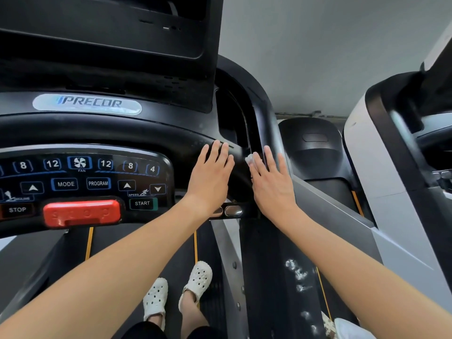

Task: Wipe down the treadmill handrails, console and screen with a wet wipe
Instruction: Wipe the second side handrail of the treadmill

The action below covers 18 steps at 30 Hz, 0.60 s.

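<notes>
I stand on a black treadmill. Its console (83,177) with lit buttons and a red stop clip fills the lower left, and the dark screen (110,45) rises above it. My left hand (210,174) lies flat with straight fingers on the console's curved right end. My right hand (271,182) presses a white wet wipe (250,159) against the right handrail upright (269,123); only a corner of the wipe shows beyond my fingers. Metal pulse sensors (232,211) sit just below my hands.
A second treadmill (315,152) stands to the right, and a white and black machine frame (381,148) is at the far right. My feet in white clogs (195,282) stand on the belt. A grey wall is behind.
</notes>
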Available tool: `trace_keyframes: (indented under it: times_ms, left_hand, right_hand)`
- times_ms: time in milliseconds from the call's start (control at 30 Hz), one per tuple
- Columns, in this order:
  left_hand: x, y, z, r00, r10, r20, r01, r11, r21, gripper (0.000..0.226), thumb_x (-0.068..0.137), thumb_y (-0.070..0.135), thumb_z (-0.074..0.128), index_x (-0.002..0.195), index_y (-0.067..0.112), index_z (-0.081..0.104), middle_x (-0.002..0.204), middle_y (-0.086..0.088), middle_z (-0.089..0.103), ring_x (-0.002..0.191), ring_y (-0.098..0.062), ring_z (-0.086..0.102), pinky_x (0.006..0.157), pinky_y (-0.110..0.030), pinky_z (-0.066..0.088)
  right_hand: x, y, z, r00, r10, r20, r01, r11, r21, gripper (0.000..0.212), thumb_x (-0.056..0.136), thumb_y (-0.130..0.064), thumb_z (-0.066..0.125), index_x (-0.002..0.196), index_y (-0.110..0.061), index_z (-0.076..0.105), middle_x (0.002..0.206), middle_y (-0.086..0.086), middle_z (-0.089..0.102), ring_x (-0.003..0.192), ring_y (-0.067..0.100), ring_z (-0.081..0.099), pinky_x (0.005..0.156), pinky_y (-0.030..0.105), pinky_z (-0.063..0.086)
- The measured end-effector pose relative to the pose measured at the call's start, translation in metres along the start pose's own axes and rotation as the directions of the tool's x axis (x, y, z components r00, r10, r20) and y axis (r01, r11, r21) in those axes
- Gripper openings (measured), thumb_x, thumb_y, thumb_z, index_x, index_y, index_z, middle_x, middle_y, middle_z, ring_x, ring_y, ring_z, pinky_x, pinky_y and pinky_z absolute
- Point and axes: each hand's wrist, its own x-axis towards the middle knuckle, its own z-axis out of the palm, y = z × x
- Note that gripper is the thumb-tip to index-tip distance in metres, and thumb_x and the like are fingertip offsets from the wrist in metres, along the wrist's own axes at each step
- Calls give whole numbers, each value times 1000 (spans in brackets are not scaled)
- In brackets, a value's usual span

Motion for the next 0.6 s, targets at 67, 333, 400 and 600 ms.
trace_keyframes:
  times_ms: [67, 333, 400, 600]
  left_hand:
    - [0, 0, 1, 1000, -3, -4, 3, 1000, -1, 70, 98, 37, 58, 158, 13, 32, 169, -19, 15, 157, -39, 7, 128, -54, 9]
    - [-2, -4, -1, 1000, 15, -6, -14, 1000, 10, 69, 99, 33, 55, 160, 15, 28, 170, -18, 13, 158, -37, 5, 128, -52, 8]
    - [-2, -5, -1, 1000, 13, -8, -13, 1000, 4, 69, 99, 33, 56, 160, 15, 29, 170, -17, 14, 158, -37, 6, 128, -52, 9]
    - [0, -3, 1, 1000, 5, -8, -5, 1000, 0, 69, 100, 36, 56, 160, 14, 29, 170, -18, 13, 158, -38, 5, 128, -53, 8]
  right_hand:
    - [-1, -1, 0, 1000, -7, 15, 8, 1000, -17, 67, 103, -30, 49, 161, -9, 22, 171, 9, 15, 157, 41, -7, 125, 60, -3]
    - [46, 2, -14, 998, 58, 9, -58, 998, -15, 65, 101, -28, 55, 159, -12, 32, 170, 7, 18, 156, 42, -6, 124, 62, 7]
    - [49, 6, -16, 998, 57, 7, -57, 998, -5, 59, 100, -28, 56, 156, -15, 40, 169, 6, 22, 157, 42, -5, 124, 62, 7]
    - [7, 2, -4, 1000, -24, -19, 25, 1000, 7, 55, 100, -21, 53, 152, -9, 44, 164, 6, 34, 157, 42, -2, 125, 61, 2]
